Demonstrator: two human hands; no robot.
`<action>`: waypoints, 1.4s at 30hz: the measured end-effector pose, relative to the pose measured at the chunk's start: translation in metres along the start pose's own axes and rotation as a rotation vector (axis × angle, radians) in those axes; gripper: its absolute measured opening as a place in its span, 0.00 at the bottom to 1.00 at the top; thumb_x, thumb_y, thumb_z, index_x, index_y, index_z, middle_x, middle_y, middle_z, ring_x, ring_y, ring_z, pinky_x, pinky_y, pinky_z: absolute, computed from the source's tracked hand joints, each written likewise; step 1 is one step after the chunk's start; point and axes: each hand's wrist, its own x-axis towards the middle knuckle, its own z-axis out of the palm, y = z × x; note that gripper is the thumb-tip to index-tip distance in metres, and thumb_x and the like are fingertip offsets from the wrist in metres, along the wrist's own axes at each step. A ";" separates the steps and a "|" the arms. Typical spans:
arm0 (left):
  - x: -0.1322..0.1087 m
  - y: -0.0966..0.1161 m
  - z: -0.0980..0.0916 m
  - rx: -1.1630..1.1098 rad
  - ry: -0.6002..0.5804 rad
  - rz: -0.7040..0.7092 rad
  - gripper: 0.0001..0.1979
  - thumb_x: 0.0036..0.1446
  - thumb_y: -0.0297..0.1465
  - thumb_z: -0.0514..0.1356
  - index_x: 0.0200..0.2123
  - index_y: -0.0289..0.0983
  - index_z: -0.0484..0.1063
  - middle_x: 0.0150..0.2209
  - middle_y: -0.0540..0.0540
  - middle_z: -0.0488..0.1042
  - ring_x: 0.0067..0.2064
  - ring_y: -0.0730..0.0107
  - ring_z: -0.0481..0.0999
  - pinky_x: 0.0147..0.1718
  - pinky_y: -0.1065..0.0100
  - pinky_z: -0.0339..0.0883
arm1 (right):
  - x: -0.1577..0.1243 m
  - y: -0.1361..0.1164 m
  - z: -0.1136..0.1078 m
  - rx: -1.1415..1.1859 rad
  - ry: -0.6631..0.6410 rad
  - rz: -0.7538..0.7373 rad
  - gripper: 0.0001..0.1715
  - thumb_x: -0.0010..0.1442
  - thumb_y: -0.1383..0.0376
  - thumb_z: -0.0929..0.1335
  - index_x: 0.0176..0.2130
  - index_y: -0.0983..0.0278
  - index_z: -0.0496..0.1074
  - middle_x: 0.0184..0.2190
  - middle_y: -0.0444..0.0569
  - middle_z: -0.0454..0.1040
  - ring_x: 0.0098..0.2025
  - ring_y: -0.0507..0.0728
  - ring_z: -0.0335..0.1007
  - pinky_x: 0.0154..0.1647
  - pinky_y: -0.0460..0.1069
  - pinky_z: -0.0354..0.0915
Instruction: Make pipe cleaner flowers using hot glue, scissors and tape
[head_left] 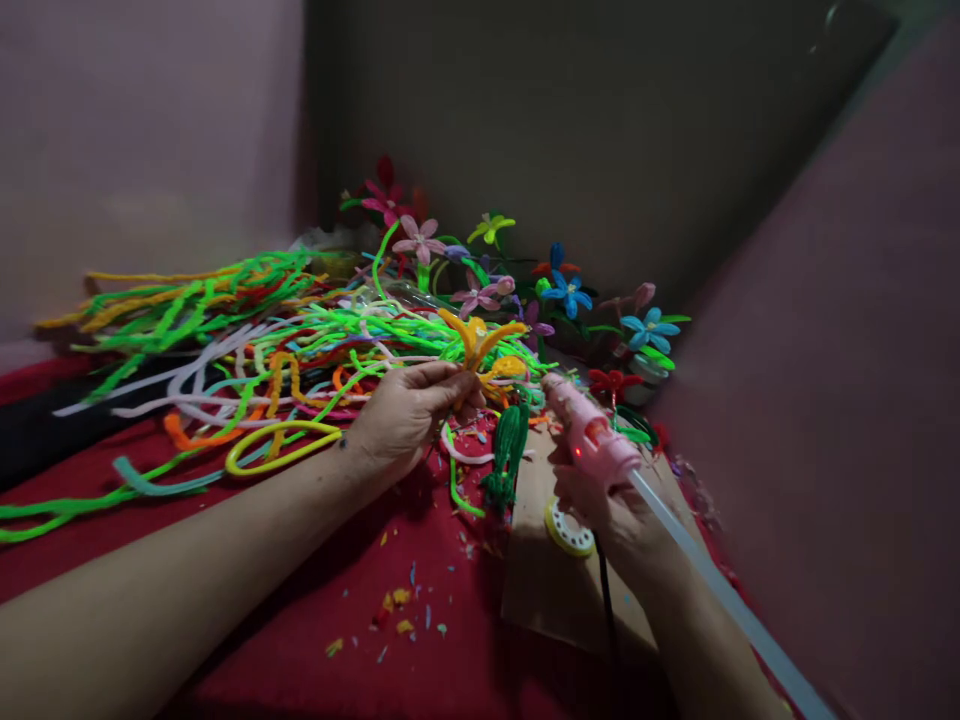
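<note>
My left hand [409,415] is closed in a pinch on the base of an orange-yellow pipe-cleaner flower [482,345], held petals-up over the red cloth [300,600]. My right hand [622,520] grips a pink glue gun [592,435] with a small red light lit. The gun's nozzle points at the flower, close to its base. A clear glue stick [720,590] juts from the back of the gun toward the lower right. A dark green pipe-cleaner bundle [508,450] lies between my hands.
A big tangle of green, orange, white and yellow pipe cleaners [247,340] covers the left and middle. Finished flowers [566,290] in several colours stand at the back by the wall. A brown cardboard sheet [555,580] with a tape roll [568,530] lies under my right hand. Coloured scraps litter the cloth.
</note>
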 end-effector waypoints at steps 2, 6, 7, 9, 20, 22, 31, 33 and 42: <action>-0.001 0.002 0.001 -0.002 0.010 -0.001 0.02 0.42 0.25 0.66 0.23 0.31 0.76 0.21 0.45 0.75 0.24 0.74 0.71 0.25 0.73 0.63 | -0.004 0.012 -0.018 -0.081 0.087 0.051 0.16 0.53 0.56 0.68 0.38 0.63 0.75 0.29 0.48 0.75 0.25 0.54 0.67 0.25 0.48 0.64; -0.004 0.004 0.005 -0.001 0.005 0.000 0.01 0.46 0.24 0.64 0.25 0.31 0.77 0.22 0.46 0.75 0.24 0.74 0.71 0.25 0.73 0.64 | -0.030 0.036 -0.062 -0.445 0.156 0.231 0.20 0.51 0.54 0.67 0.40 0.64 0.75 0.33 0.51 0.75 0.33 0.59 0.70 0.33 0.51 0.63; -0.005 0.004 0.006 0.003 0.000 0.004 0.02 0.46 0.24 0.64 0.24 0.31 0.77 0.22 0.46 0.75 0.24 0.74 0.70 0.25 0.73 0.63 | -0.039 0.041 -0.071 -0.524 0.153 0.274 0.22 0.52 0.54 0.66 0.42 0.64 0.75 0.34 0.52 0.75 0.34 0.60 0.70 0.34 0.52 0.63; -0.007 0.005 0.007 0.008 -0.008 0.003 0.04 0.47 0.24 0.63 0.23 0.31 0.76 0.22 0.45 0.74 0.24 0.73 0.71 0.24 0.73 0.63 | -0.053 0.052 -0.086 -0.663 0.150 0.346 0.26 0.51 0.54 0.65 0.44 0.66 0.75 0.37 0.55 0.75 0.37 0.62 0.70 0.37 0.53 0.63; -0.010 -0.007 0.006 -0.078 -0.103 -0.058 0.04 0.44 0.27 0.66 0.22 0.32 0.76 0.23 0.46 0.74 0.25 0.72 0.71 0.26 0.72 0.64 | -0.057 0.045 -0.097 -0.919 0.063 0.217 0.21 0.54 0.58 0.64 0.41 0.66 0.77 0.43 0.62 0.72 0.45 0.67 0.66 0.45 0.60 0.61; -0.013 -0.006 0.008 -0.098 -0.126 -0.084 0.04 0.45 0.27 0.66 0.22 0.32 0.76 0.22 0.45 0.74 0.25 0.72 0.72 0.25 0.72 0.63 | -0.051 0.020 -0.078 -0.622 0.096 0.130 0.16 0.54 0.59 0.65 0.36 0.65 0.78 0.39 0.58 0.74 0.42 0.63 0.67 0.43 0.57 0.62; -0.028 -0.008 0.013 -0.108 -0.374 -0.123 0.09 0.52 0.31 0.63 0.24 0.32 0.75 0.24 0.47 0.73 0.27 0.74 0.70 0.29 0.72 0.63 | 0.000 -0.045 0.040 0.835 0.031 0.290 0.06 0.48 0.64 0.72 0.27 0.65 0.77 0.21 0.43 0.70 0.22 0.47 0.58 0.23 0.45 0.53; -0.028 -0.010 0.013 -0.111 -0.387 -0.118 0.09 0.52 0.31 0.63 0.23 0.32 0.75 0.24 0.47 0.73 0.27 0.74 0.69 0.30 0.72 0.62 | 0.004 -0.048 0.046 0.922 0.019 0.285 0.06 0.48 0.65 0.72 0.24 0.66 0.76 0.21 0.44 0.71 0.23 0.48 0.60 0.23 0.45 0.52; -0.030 -0.007 0.016 -0.069 -0.374 -0.141 0.08 0.51 0.31 0.63 0.25 0.33 0.76 0.25 0.46 0.75 0.27 0.73 0.70 0.28 0.71 0.60 | 0.003 -0.045 0.051 0.978 0.292 0.213 0.03 0.43 0.68 0.74 0.24 0.62 0.76 0.21 0.41 0.72 0.22 0.48 0.63 0.24 0.46 0.59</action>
